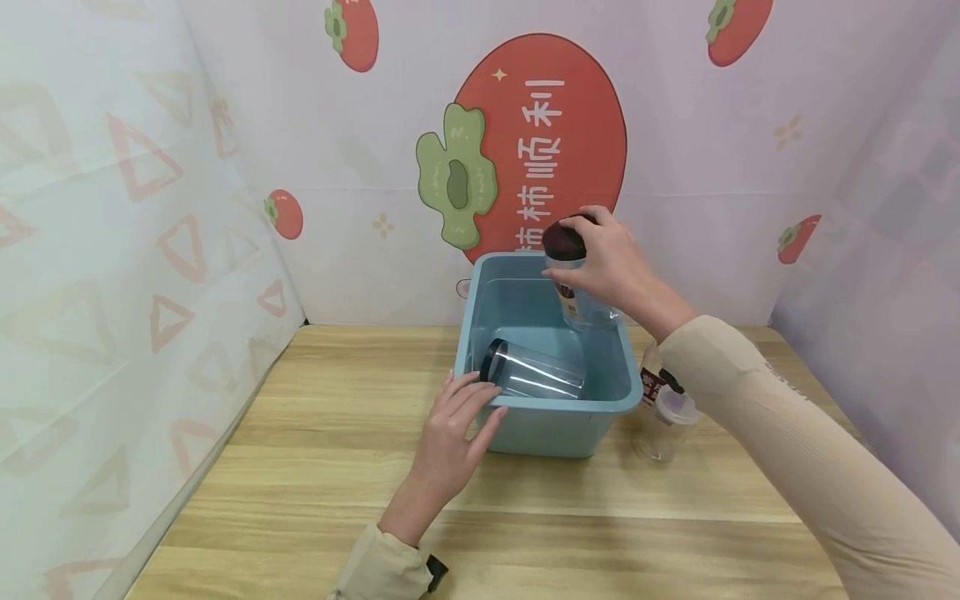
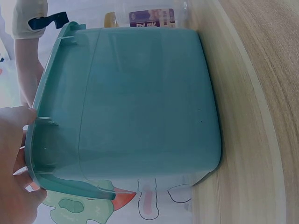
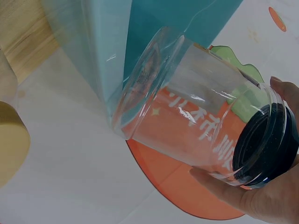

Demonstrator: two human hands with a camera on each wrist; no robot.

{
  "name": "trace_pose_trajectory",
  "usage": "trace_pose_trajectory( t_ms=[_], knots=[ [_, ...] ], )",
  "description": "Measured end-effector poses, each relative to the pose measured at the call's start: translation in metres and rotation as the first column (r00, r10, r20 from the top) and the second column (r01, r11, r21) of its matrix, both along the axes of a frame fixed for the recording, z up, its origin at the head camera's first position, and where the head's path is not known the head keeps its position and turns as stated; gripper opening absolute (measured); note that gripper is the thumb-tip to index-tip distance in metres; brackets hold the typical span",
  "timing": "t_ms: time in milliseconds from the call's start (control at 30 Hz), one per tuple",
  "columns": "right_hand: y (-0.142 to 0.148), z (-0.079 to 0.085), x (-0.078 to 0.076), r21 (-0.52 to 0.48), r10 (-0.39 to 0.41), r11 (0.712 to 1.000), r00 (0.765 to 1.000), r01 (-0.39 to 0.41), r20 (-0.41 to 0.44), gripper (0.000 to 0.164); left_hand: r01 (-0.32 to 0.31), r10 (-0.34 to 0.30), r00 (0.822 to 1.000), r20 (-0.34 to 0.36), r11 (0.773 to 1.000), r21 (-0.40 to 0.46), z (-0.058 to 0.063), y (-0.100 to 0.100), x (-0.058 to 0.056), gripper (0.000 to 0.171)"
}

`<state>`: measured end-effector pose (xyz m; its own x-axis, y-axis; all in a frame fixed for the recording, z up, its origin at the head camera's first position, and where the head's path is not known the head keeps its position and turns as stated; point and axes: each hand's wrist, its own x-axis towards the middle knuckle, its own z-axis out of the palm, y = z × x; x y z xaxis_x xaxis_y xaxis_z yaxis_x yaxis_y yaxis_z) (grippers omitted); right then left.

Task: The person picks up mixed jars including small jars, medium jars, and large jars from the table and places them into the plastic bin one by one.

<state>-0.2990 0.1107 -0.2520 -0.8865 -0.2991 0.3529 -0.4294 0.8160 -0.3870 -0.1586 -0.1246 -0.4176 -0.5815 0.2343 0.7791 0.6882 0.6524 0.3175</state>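
Holding a clear, dark-lidded jar [image 1: 574, 302] over a blue tub [image 1: 542, 433]

The right hand [image 1: 611, 260] is pinching the jar near its lid, tilting it inside the tub's opening. The left hand [image 1: 450, 433] is gripping the near-left rim, fingers spreading. A black-topped clear container [image 1: 543, 372] is lying inside.

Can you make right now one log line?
left hand: holds blue bin by rim; right hand: holds tilted dark-lidded clear jar at bin; in bin: black-ended tumbler; beside bin: pale-lidded cup
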Motion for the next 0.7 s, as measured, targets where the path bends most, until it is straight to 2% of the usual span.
trace_pose_trajectory(
  t_ms=[700],
  knots=[
    [-0.0079,-0.0028,-0.0048,-0.002,0.009,1.0,1.0,-0.009,-0.009,0.077,-0.004,0.004,1.0,0.003,1.0,-0.005,-0.0003,-0.0003,0.0001,0.025]
  ],
)
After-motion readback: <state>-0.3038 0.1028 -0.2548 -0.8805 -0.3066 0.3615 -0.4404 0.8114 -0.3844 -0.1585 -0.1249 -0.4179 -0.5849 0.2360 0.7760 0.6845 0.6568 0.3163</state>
